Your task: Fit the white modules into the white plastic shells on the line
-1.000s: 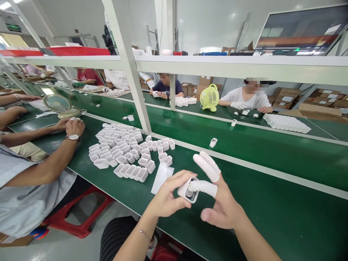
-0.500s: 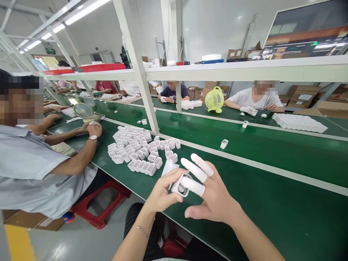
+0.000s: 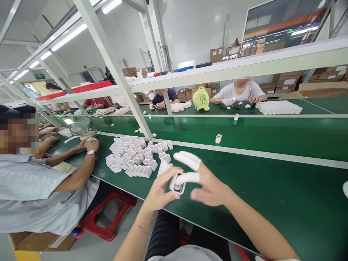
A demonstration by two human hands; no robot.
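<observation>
My left hand (image 3: pixel 160 190) grips a small white hollow plastic housing (image 3: pixel 181 190) between thumb and fingers, with its open end turned toward my right hand. White finger cots cover several fingertips of my right hand (image 3: pixel 210 184). Its index finger reaches into the housing's opening, while the other fingers are stretched out and the thumb stands apart. Inside the housing is a greyish part, mostly hidden by that fingertip. Just beyond my left hand lies a white sheet (image 3: pixel 164 167), and past it many similar white housings (image 3: pixel 130 156) are grouped on the green bench.
A co-worker (image 3: pixel 49 181) sits at the left near a small fan (image 3: pixel 78 128). A single white housing (image 3: pixel 218 138) stands on the green conveyor (image 3: pixel 185 128) ahead. A shelf post (image 3: pixel 119 79) rises behind the grouped housings. Across the line are a green fan (image 3: pixel 201 98) and other people.
The view has shifted and tilted. My right index finger stays in the housing and looks more bent; the other cot-covered fingers have drawn together. My left hand keeps its hold.
</observation>
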